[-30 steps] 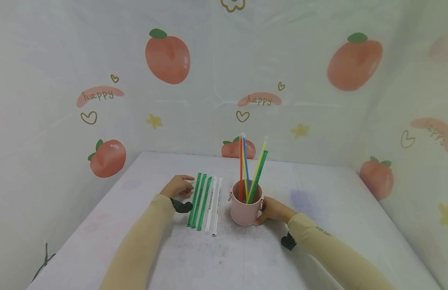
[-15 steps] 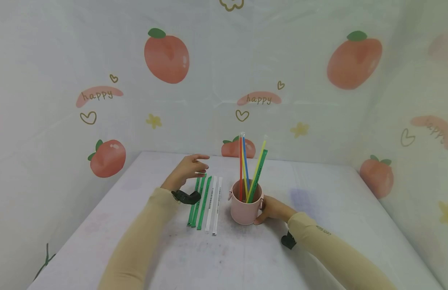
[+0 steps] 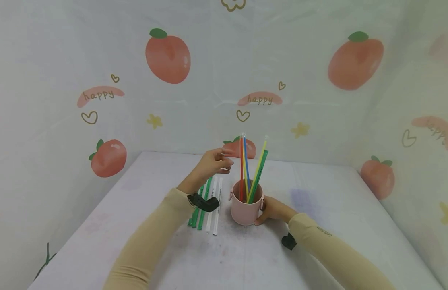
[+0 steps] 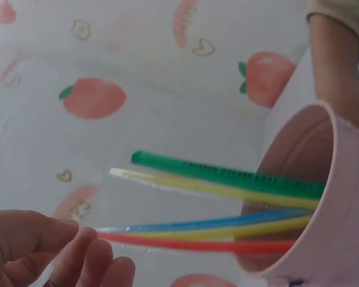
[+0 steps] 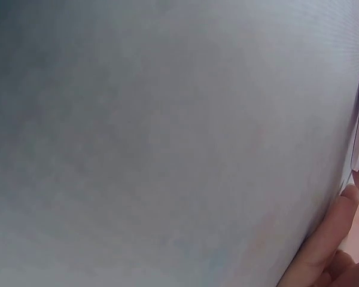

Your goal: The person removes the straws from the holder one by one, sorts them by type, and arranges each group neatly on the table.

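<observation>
Slim coloured straws (image 3: pixel 259 173) lean in a round pink cup (image 3: pixel 244 213), five o'clock from the relaxed, seemingly empty left hand (image 3: pixel 211 164). The right hand (image 3: pixel 276 209), partly hidden, grips the cup's side.

A fruit-printed backdrop (image 3: pixel 216 68) rises behind a whitish table (image 3: pixel 339 193).

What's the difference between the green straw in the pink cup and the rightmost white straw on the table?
Colour: the green straw is green, while the white straw is white.
Pose: the green straw stands leaning inside the pink cup; the white straw lies flat on the table.
Shared: both are long and thin, with dark print along them.
</observation>
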Tool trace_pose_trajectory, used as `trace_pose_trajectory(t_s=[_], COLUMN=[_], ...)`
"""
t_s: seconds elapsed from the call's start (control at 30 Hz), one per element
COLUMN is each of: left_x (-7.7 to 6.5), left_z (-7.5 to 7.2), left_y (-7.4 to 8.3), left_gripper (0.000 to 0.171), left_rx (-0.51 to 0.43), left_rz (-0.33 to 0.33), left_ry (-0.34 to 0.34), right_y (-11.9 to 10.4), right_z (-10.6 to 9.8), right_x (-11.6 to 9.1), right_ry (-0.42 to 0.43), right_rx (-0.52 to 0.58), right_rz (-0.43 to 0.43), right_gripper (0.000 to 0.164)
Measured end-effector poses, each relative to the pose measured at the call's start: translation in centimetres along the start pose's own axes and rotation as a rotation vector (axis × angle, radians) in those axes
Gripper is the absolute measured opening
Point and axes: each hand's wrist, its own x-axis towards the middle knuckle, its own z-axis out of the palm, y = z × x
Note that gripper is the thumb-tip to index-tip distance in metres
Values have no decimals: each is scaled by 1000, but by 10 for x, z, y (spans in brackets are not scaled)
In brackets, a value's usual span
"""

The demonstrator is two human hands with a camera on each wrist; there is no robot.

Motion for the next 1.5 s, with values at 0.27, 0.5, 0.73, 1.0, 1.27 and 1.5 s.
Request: trace_pose_trajectory(t_s=[0.27,0.5,0.73,1.0,1.27,1.5], left_x=[0,1,4,7,8,8], left_z=[26,42,53,61,64,67], left_y=[1,-3,-10,-17,-19,-20], left_gripper=[35,33,34,36,38,37], left_rx=[19,87,110,141,185,169], left_rz=[23,26,-4,-43,-60,-66], left_ry=[-49,-64,-122,-146,-168,-171], right_y=[1,0,0,2,2,4], right_z=[1,0,-1,-2,-2,-3], right_x=[-1,-2,-2,-1,1,1], right_ry=[-4,-5,-9,-21,-25,-22], right_rx=[8,0,8,9,7,2], right_rz=[22,1,-65,-66,-91,-124], right_gripper=[93,91,91,92,93,91])
